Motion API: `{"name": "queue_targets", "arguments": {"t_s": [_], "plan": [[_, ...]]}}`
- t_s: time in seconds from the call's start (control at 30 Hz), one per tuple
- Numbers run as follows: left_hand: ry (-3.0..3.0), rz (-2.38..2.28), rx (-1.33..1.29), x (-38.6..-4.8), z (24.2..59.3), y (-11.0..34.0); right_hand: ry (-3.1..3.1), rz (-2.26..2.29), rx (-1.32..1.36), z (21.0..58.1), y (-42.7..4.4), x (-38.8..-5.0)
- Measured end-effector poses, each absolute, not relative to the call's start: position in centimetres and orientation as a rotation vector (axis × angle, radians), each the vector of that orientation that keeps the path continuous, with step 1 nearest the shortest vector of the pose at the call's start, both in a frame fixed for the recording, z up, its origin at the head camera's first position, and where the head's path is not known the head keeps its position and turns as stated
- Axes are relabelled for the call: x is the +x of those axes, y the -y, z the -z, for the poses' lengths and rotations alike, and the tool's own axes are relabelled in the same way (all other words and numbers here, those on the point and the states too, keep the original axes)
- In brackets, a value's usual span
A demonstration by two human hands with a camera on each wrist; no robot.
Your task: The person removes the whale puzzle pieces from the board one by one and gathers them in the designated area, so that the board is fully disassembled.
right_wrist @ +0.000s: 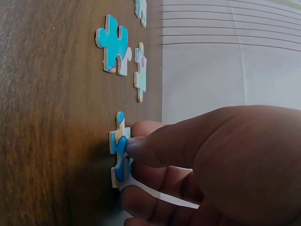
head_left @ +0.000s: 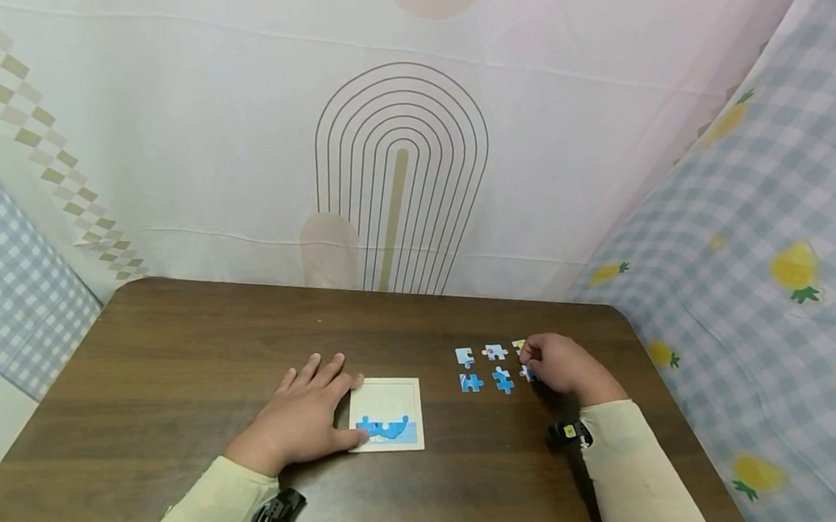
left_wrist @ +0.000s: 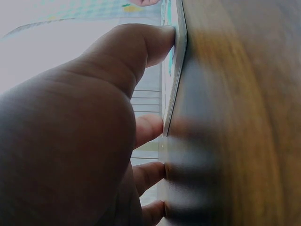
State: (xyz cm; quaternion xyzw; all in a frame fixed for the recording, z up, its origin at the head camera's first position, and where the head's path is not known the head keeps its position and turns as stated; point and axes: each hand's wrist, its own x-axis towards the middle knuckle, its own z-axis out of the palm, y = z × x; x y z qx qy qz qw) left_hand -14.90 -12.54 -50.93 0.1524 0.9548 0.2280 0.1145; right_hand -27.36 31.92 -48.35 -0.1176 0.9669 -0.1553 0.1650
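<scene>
My left hand (head_left: 301, 421) lies spread on the table, its thumb and index finger touching the left side of a square wooden puzzle tray (head_left: 384, 398). Along the tray's lower part are blue puzzle pieces (head_left: 390, 429). In the left wrist view the thumb rests on the tray's edge (left_wrist: 177, 80). Over on the right, my right hand (head_left: 558, 364) has its thumb and curled fingers on a blue, white and tan puzzle piece (right_wrist: 120, 153), pinching it at the tabletop. The fingers hide part of that piece.
Several loose puzzle pieces lie in two rows beside the right hand, among them a blue one (head_left: 502, 380) and a pale one (head_left: 495, 353). The brown wooden table (head_left: 234, 330) meets a patterned cloth (head_left: 235, 144) at its back edge. A checked cloth (head_left: 743, 335) hangs at the right.
</scene>
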Motion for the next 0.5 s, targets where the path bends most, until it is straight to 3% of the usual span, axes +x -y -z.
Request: {"name": "queue_targets", "arguments": {"t_s": [0.5], "plan": [[-2.801, -0.669, 0.452, -14.9, 50.9, 12.5, -2.873, 0.471, -0.366, 44.5, -28.4, -25.3]]}}
